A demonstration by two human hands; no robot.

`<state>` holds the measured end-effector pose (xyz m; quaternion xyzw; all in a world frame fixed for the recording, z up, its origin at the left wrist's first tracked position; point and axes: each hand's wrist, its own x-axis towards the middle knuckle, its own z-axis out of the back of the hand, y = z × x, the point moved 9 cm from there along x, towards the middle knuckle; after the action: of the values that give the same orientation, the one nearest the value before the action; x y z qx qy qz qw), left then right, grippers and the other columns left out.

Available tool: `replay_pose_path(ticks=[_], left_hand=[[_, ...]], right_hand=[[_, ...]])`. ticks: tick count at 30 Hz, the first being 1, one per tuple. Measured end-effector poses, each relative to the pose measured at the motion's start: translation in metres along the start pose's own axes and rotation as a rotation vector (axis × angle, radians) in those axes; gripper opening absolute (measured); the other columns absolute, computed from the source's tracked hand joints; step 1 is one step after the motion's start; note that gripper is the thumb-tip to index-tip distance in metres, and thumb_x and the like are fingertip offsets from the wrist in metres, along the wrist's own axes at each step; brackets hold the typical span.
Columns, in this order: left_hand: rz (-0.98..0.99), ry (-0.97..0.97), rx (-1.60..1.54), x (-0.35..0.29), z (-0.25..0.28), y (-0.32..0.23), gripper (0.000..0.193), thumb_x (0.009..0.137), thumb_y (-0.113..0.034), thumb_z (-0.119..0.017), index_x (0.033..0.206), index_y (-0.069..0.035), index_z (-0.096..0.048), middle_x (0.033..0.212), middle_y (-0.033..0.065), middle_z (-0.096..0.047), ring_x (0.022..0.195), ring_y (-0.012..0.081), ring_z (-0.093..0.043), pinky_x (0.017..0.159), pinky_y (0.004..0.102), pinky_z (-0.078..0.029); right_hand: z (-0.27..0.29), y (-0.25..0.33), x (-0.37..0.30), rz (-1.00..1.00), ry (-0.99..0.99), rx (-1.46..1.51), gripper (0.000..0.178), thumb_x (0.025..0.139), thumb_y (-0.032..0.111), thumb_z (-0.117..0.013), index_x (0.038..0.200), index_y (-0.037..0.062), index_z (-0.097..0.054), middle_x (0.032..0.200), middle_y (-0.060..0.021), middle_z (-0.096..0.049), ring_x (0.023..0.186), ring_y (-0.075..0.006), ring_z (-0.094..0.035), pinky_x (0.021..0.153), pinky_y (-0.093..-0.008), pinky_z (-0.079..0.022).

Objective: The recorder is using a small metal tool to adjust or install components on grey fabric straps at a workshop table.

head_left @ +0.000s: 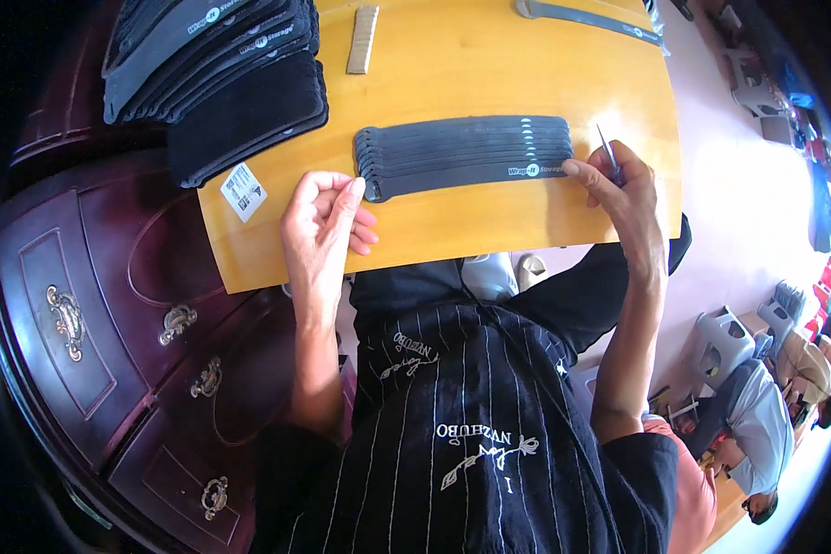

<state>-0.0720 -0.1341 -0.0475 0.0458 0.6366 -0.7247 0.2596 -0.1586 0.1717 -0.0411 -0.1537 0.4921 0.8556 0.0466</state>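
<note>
Beyond black pinstriped shirt [471, 388], flat grey straps [452, 152] are touched by left fingers [346, 199], hold unclear; pointed silver tool [605, 144] gripped by right fingers [585, 175].

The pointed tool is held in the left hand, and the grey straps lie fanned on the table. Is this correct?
Not the left hand: the head view shows the pointed tool in the right hand. The grey straps do lie fanned on the table.
</note>
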Motion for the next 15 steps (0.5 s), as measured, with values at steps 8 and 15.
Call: replay_pose_path(ticks=[8, 15], left_hand=[[0.024, 0.119, -0.102, 0.012, -0.022, -0.001, 0.025, 0.097, -0.020, -0.049, 0.091, 0.003, -0.057, 0.074, 0.0115, -0.064, 0.062, 0.0187, -0.065, 0.058, 0.0266, -0.053], [0.041, 0.180, -0.115, 0.013, -0.026, 0.001, 0.025, 0.098, -0.022, -0.050, 0.091, 0.001, -0.055, 0.074, 0.0103, -0.063, 0.064, 0.0176, -0.066, 0.062, 0.0263, -0.054]], right_hand=[[-0.030, -0.015, 0.014, -0.118, 0.082, -0.004, 0.042, 0.087, 0.041, -0.062, 0.067, 0.0048, -0.067, 0.052, -0.0027, -0.060, 0.049, -0.0099, -0.057, 0.051, -0.0262, -0.046], [-0.011, 0.021, 0.022, -0.029, 0.163, -0.144, 0.045, 0.086, 0.042, -0.064, 0.065, 0.0018, -0.066, 0.052, -0.0053, -0.059, 0.049, -0.0137, -0.059, 0.052, -0.0285, -0.047]])
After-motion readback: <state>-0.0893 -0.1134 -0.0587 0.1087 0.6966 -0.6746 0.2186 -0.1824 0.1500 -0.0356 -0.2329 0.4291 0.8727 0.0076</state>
